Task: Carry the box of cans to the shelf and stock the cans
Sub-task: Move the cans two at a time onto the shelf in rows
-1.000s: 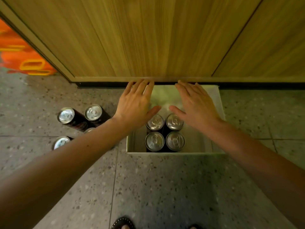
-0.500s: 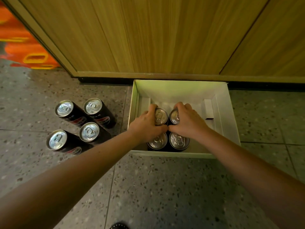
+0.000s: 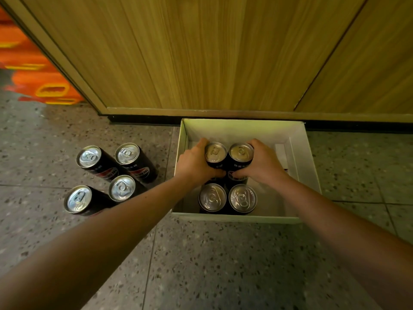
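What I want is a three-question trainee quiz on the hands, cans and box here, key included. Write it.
1. True or false: the left hand holds nothing.
2. How many black Pepsi cans stand on the terrazzo floor left of the white box? A two, B four, C six.
3. Fill in: the can gripped by the right hand sits in the box's ___ row (near or far).
Key: 1 false, it grips the far-left can. 2 B. 3 far.
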The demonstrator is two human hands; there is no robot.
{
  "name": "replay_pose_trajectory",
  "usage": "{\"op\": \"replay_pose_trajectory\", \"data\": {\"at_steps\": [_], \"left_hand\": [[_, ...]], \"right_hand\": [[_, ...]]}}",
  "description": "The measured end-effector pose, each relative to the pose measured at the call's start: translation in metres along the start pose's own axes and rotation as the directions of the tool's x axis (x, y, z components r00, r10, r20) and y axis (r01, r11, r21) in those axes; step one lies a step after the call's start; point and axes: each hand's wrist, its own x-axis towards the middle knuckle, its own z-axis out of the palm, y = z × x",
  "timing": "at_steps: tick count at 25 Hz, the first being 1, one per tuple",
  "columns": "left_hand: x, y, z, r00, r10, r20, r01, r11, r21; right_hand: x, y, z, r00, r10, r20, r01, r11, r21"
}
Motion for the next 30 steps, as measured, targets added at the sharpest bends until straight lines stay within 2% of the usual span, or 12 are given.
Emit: {"op": "replay_pose_trajectory", "data": {"at_steps": [3, 5, 8, 11, 17, 22, 26, 30], "left_hand": [[-0.006, 0.018, -0.025, 0.998, 0.036, -0.052, -0.042, 0.993, -0.112], [-0.015, 0.039, -0.058, 0.995, 0.058, -0.081, -0.072, 0.981, -0.182], [-0.04, 0.091, -0.136, 0.985, 0.102, -0.138, -0.135, 0.955, -0.263], [-0.076, 0.156, -0.232, 0.974, 0.115, -0.195, -0.163, 0.954, -0.253], [-0.143, 0.292, -0.429, 0.943, 0.142, -0.3, -0.219, 0.945, -0.242], [-0.196, 0.406, -0.584, 0.898, 0.231, -0.375, -0.338, 0.907, -0.25], [-0.229, 0.481, -0.688, 0.866, 0.252, -0.431, -0.4, 0.867, -0.297], [-0.247, 0.528, -0.754, 0.843, 0.292, -0.451, -0.46, 0.826, -0.326]], "right_hand": [[-0.005, -0.018, -0.03, 0.997, -0.037, -0.063, 0.046, 0.989, 0.139], [-0.015, -0.049, -0.062, 0.996, -0.07, -0.054, 0.08, 0.973, 0.217], [-0.044, -0.12, -0.13, 0.994, -0.106, -0.031, 0.11, 0.947, 0.303], [-0.082, -0.201, -0.205, 0.992, -0.11, -0.061, 0.125, 0.915, 0.384], [-0.163, -0.371, -0.362, 0.986, -0.136, -0.1, 0.166, 0.883, 0.439], [-0.226, -0.504, -0.492, 0.953, -0.23, -0.199, 0.293, 0.866, 0.405], [-0.263, -0.596, -0.579, 0.928, -0.291, -0.235, 0.367, 0.83, 0.421], [-0.286, -0.66, -0.637, 0.91, -0.305, -0.28, 0.402, 0.816, 0.416]]}}
